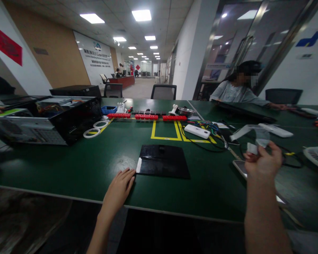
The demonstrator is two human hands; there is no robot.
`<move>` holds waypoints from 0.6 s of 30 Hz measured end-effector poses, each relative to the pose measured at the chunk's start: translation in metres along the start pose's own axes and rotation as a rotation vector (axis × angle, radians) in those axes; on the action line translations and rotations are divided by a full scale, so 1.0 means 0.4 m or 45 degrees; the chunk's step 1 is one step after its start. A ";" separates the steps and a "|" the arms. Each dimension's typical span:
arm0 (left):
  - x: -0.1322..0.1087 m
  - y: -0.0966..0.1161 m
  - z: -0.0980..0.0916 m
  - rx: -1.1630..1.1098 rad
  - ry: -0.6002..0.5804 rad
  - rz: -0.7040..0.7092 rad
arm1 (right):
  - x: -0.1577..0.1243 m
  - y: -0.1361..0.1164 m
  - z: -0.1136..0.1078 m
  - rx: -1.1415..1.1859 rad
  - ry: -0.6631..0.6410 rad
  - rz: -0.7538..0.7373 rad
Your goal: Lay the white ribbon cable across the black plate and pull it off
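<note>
My left hand (119, 187) lies flat on the green table (69, 169), fingers stretched out, touching the near left corner of a black flat panel (163, 160). A small white tab sits at that panel's left edge. My right hand (263, 160) is raised above the table to the right, pinching a clear plastic film strip (254, 135) with a white tab between thumb and fingers. A phone (240, 167) lies on the table just left of that hand.
An open computer case (45, 120) stands at the left with white tape rings (95, 128) beside it. Red strips (145, 116), a yellow taped square, a white power bank (197, 131) and cables lie farther back. A person sits at the far right. A white fan grille (316, 157) is at the right edge.
</note>
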State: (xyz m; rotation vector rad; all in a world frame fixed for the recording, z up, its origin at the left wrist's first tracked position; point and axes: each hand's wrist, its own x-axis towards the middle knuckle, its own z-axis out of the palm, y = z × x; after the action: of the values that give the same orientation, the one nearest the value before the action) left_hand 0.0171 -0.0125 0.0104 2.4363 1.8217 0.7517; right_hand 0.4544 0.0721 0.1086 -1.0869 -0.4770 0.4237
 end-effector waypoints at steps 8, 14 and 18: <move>0.000 -0.008 0.007 -0.003 0.001 0.011 | -0.101 0.024 0.070 -0.007 -0.604 -0.061; 0.001 -0.008 0.008 -0.015 0.025 0.012 | -0.162 0.039 0.074 -0.101 -1.301 0.240; 0.000 -0.012 0.008 -0.045 -0.005 0.016 | -0.185 0.056 0.074 -0.217 -1.712 0.480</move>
State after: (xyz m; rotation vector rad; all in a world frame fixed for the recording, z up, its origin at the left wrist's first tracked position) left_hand 0.0138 -0.0102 0.0061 2.4278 1.7778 0.7727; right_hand 0.3750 0.0624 0.0877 -0.9272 -1.5070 1.4843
